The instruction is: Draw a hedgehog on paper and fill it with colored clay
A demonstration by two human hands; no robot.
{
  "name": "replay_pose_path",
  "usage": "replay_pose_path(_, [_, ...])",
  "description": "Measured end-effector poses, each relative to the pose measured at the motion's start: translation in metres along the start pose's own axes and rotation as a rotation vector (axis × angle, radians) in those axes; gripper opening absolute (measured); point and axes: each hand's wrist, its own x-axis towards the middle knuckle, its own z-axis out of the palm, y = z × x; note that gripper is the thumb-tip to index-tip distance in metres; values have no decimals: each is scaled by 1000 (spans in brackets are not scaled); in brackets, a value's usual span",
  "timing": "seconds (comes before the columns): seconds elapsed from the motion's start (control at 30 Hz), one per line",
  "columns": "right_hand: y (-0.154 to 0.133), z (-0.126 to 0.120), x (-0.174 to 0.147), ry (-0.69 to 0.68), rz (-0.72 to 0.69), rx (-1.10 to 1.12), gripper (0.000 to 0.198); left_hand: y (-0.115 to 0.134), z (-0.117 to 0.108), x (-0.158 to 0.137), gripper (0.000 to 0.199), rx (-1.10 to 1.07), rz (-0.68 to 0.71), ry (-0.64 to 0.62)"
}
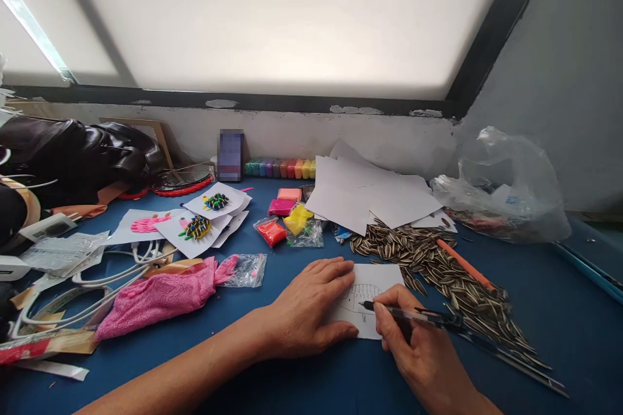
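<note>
A small sheet of white paper [384, 272] lies on the blue table, bearing a rounded outline drawn in dark ink with rows of short marks inside. My left hand [314, 308] rests flat over the sheet's left part, fingers stretched out. In my right hand [423, 343], a black pen [396, 312] is gripped between thumb and fingers, its tip at the drawing's lower right portion. Beside that hand spreads a heap of striped sunflower seeds [438, 272], with an orange stick-like tool [464, 262] lying across it.
Loose white sheets [370, 191] overlap behind the seeds. Packets of coloured clay [271, 232] stand left of them. Farther left are decorated cards [195, 228], a pink cloth [160, 298] and white cables [92, 311]. A phone [230, 155] leans at the wall; a plastic bag [516, 188] sits right.
</note>
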Motion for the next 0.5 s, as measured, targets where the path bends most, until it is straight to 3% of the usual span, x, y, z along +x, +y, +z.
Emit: replay_pose_path(0.5, [3,2,1,-5,-13,-1,18,-1,0,0,67,10,6,6])
